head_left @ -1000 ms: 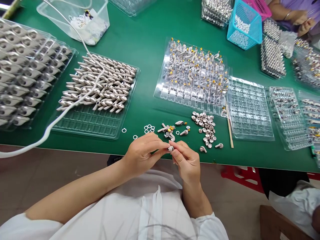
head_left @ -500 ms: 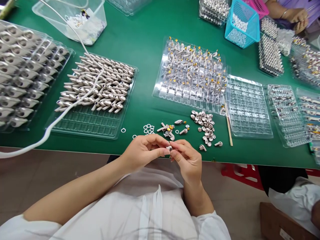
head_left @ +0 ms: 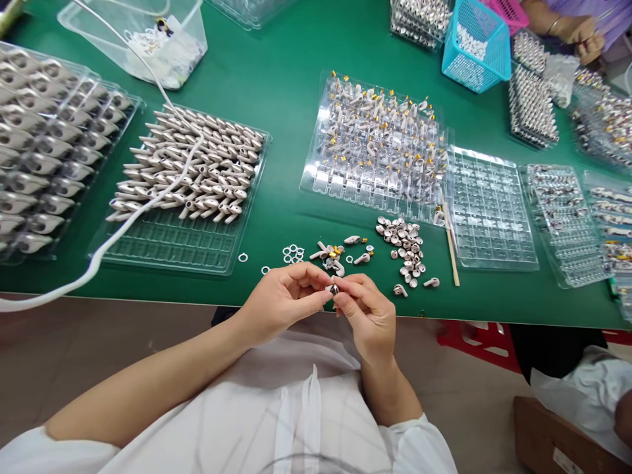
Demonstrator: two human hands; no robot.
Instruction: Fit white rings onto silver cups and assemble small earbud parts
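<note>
Over the near edge of the table (head_left: 276, 79) both hands have stayed together; left hand (head_left: 284, 299) and right hand (head_left: 368, 313) keep pinching one small earbud part (head_left: 333, 288) between fingertips, only turned slightly.

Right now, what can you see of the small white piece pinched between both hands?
The small white plastic-looking piece is mostly hidden by fingertips. Only a pale rounded bit with a dark spot shows. The left hand and right hand both pinch it, held above the near edge of the green table, touching nothing else. Its shape cannot be told.
</note>
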